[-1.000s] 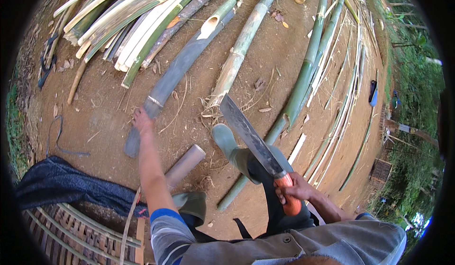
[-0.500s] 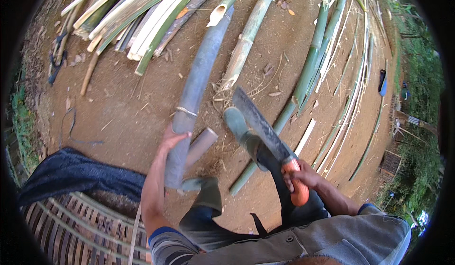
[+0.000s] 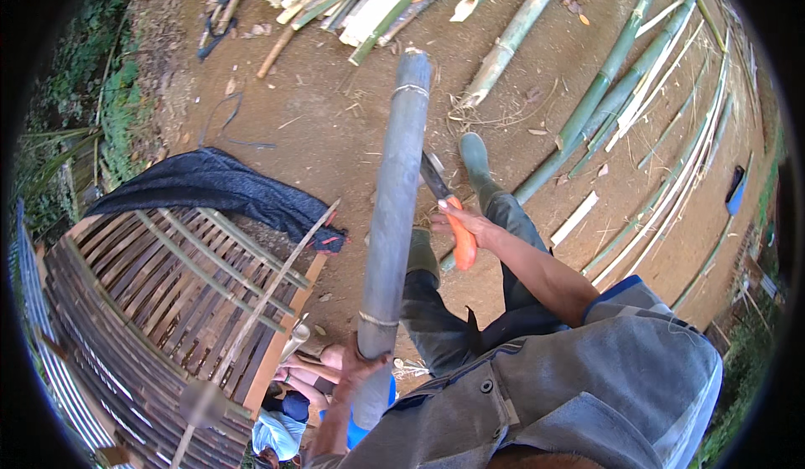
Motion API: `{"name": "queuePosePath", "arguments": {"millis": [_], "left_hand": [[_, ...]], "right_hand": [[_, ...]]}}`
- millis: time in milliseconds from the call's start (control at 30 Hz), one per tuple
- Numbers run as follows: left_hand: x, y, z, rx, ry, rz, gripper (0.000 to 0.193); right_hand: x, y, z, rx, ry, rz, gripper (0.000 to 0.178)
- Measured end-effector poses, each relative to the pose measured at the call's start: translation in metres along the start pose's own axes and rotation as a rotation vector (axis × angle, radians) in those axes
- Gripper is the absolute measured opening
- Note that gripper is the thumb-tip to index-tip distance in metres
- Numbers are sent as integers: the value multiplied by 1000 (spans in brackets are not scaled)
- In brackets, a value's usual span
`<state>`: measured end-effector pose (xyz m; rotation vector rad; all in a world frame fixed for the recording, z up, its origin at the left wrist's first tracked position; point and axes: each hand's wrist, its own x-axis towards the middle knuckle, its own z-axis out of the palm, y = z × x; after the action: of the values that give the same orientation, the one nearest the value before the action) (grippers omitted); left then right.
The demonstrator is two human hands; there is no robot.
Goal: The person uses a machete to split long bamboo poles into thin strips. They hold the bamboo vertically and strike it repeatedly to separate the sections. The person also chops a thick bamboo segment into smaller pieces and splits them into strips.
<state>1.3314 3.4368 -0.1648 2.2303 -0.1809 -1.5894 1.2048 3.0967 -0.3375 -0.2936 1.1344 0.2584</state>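
A thick grey-green bamboo section (image 3: 394,192) stands up lengthwise before my body, ringed by pale nodes near both ends. My left hand (image 3: 369,370) is wrapped around it close to its lower end. In my right hand (image 3: 475,222) is a machete by its orange handle (image 3: 463,238). The machete's dark blade (image 3: 433,177) points away from me, just right of the bamboo, and its far part is hidden behind it. Whether the blade touches the bamboo I cannot tell.
At left is a slatted bamboo frame (image 3: 210,289) with black netting (image 3: 226,186) over its far edge. Another person (image 3: 281,423) sits at lower left. Split bamboo (image 3: 369,8) is piled far off; green poles (image 3: 616,58) and thin strips lie right of my boots (image 3: 475,159).
My left hand has drawn the bamboo section back toward my body. The machete has come closer beside it. My view has turned left, bringing in the slatted frame and another person.
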Motion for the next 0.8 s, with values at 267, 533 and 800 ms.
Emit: {"name": "queuePosePath", "arguments": {"millis": [267,533,800], "left_hand": [[-54,-4,13,286,408,301,85],[-58,161,-78,-45,656,832,123],[-187,433,-188,-397,810,1468,97]], "right_hand": [[-78,-56,111,-31,-356,-417,45],[-217,-124,211,-341,-540,-976,61],[-236,-150,262,-958,-453,-1400,92]]}}
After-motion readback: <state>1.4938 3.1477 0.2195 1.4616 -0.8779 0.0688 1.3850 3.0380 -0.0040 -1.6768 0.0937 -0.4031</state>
